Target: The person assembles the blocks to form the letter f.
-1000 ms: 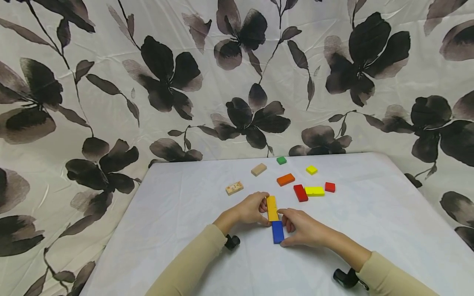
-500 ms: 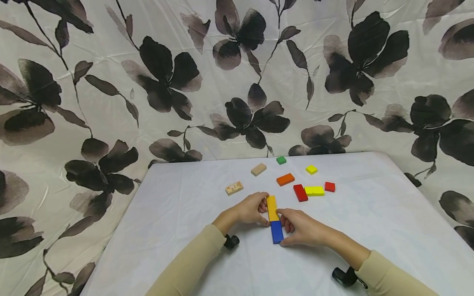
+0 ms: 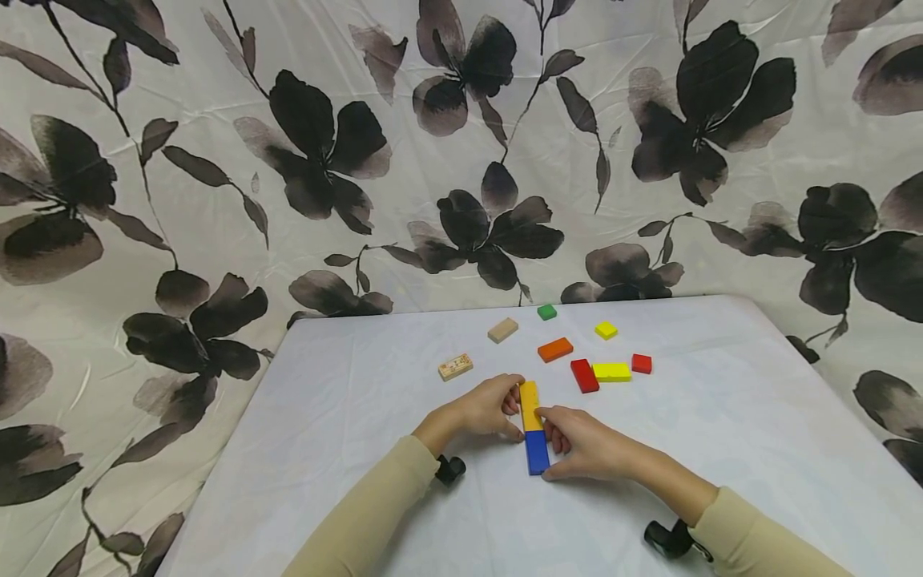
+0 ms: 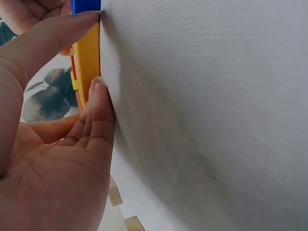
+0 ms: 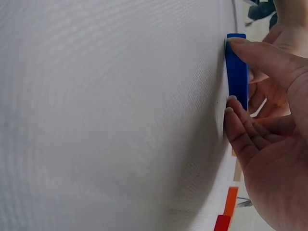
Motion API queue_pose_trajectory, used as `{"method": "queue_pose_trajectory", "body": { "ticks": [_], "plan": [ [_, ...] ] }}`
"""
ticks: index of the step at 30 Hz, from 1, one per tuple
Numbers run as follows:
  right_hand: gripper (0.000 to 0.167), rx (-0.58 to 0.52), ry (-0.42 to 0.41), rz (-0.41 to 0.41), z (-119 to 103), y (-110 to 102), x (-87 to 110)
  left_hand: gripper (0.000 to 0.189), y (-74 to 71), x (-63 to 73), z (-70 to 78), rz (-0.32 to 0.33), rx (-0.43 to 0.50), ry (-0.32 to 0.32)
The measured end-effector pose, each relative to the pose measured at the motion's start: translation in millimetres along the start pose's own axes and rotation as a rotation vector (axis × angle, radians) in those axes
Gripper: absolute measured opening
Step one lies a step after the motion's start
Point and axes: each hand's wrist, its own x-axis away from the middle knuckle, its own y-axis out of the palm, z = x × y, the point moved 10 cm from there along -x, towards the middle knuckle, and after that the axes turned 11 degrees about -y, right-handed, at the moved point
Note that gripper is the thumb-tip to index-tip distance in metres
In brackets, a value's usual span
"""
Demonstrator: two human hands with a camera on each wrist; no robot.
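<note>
A yellow-orange block [image 3: 530, 405] and a blue block [image 3: 537, 453] lie end to end on the white cloth, making one strip that points away from me. My left hand [image 3: 486, 409] holds the yellow-orange block from its left side, index finger at the far end and thumb near the seam. From the right, my right hand [image 3: 594, 445] grips the blue block, its thumb at the near corner. The right index fingertip reaches the yellow-orange block's side. In the right wrist view the thumb presses the blue block [image 5: 237, 72], while the other fingertips rest low beside it.
Beyond the hands lie a patterned wooden block [image 3: 456, 367], a plain wooden one [image 3: 502, 330], an orange block [image 3: 555, 350], a red block [image 3: 585, 375], a yellow block [image 3: 611, 372] and smaller red [image 3: 641, 364], yellow [image 3: 606, 330] and green [image 3: 546, 312] pieces. Floral fabric [image 3: 461, 160] hangs behind.
The blue block has slid slightly left with my right hand, so its sides now line up better with the yellow-orange block. My left hand stays nearly still.
</note>
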Motion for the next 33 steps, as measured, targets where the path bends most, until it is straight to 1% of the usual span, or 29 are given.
{"method": "queue_pose_trajectory", "body": {
  "ticks": [7, 14, 20, 30, 33],
  "plan": [
    [0.085, 0.014, -0.004, 0.009, 1.0, 1.5, -0.3, 0.082, 0.4, 0.4, 2.9, -0.003, -0.02, 0.02],
    [0.085, 0.023, 0.002, 0.003, 2.2, 2.4, -0.3, 0.084, 0.0, 1.4, 3.3, -0.008, -0.024, 0.004],
    [0.085, 0.01, -0.011, -0.005, 1.1, 2.0, -1.4, 0.084, 0.9, -0.2, 1.3, -0.008, -0.015, 0.004],
    [0.086, 0.001, 0.005, -0.006, 2.6, 1.9, -0.5, 0.088, 1.3, -0.1, 1.6, -0.026, -0.012, 0.003],
    [0.089, -0.008, 0.028, -0.022, 2.7, 1.1, 0.5, 0.094, -0.5, 2.4, -1.6, -0.044, -0.017, -0.021]
  ]
}}
